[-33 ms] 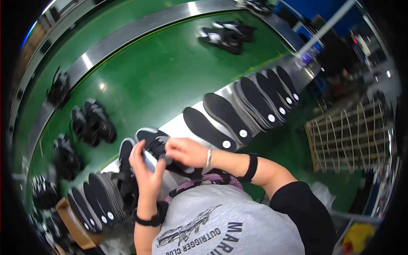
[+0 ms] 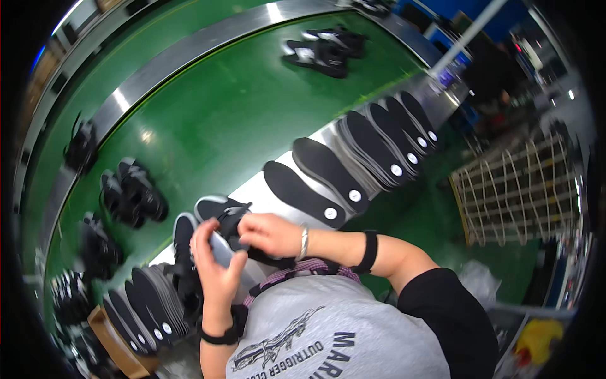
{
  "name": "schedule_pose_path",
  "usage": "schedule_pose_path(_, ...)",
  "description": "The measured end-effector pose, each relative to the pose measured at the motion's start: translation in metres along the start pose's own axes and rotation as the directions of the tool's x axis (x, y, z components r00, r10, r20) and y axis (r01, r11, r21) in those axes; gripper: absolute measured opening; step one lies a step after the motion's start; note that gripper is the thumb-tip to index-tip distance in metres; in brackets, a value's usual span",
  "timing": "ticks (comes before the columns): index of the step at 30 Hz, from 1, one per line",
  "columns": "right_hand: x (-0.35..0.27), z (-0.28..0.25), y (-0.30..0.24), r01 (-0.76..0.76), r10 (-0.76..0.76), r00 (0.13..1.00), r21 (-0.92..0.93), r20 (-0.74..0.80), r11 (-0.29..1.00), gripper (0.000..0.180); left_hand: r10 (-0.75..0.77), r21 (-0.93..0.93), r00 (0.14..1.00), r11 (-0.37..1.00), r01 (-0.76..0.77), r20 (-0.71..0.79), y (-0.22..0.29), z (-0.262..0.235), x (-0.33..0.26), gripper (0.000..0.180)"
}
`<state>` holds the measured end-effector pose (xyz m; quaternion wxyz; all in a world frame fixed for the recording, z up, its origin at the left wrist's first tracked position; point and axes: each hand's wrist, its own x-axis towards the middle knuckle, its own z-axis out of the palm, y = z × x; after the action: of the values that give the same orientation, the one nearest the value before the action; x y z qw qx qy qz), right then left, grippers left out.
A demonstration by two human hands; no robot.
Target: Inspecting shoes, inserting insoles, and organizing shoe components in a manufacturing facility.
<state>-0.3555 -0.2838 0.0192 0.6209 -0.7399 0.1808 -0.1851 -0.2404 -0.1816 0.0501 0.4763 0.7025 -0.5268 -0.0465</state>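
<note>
A black lace-up sneaker [image 2: 211, 206] with a light grey toe edge lies in front of me, its toe pointing away to the left. My right hand [image 2: 270, 235] is closed over its lace and tongue area, with curled fingers gripping dark material there. Along the sneaker's near left side is my left hand [image 2: 216, 256], its thumb and fingers apart and nothing visibly gripped between them. A second black sneaker [image 2: 185, 228] stands just left of it, partly behind my left hand. The sneaker's heel end is hidden by my right hand.
Black insoles [image 2: 303, 192] with round white stickers line the metal edge to the right. More insole stacks [image 2: 148, 300] stand at lower left beside a cardboard box [image 2: 113, 341]. Other sneakers [image 2: 136, 189] sit on the green surface [image 2: 208, 114]. A netted frame [image 2: 517, 189] is at right.
The whole view has shifted slightly. My right hand's fingers have curled more over the sneaker's laces, while my left hand stays at its side with little change.
</note>
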Motion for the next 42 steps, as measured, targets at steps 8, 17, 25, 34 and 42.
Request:
schedule_pose_path(8,-0.040,0.010,0.023,0.153,-0.146,0.981,0.046,-0.125,0.987,0.018,-0.422,-0.267,0.685,0.700,0.663,0.594,0.001,-0.005,-0.018,0.015)
schedule_pose_path(17,-0.051,-0.093,0.101,-0.664,0.102,0.724,-0.650,-0.682,0.369,0.040,-0.553,-0.329,0.758,0.685,0.650,0.346,-0.020,-0.046,-0.015,0.021)
schedule_pose_path(25,-0.036,-0.098,0.064,-0.772,0.239,0.635,-0.614,-0.734,0.163,0.024,-0.543,-0.085,0.809,0.838,0.539,-0.227,-0.084,-0.177,-0.050,0.022)
schedule_pose_path(34,-0.057,-0.118,0.072,-0.681,-0.011,0.709,-0.689,-0.705,0.247,0.035,-0.180,0.418,0.578,0.526,0.740,-0.796,-0.210,-0.408,-0.135,0.019)
schedule_pose_path(42,-0.018,-0.050,-0.027,-0.301,0.308,0.889,0.074,-0.338,0.951,0.012,-0.369,-0.010,0.791,0.909,0.418,-0.489,-0.123,-0.223,-0.048,0.031)
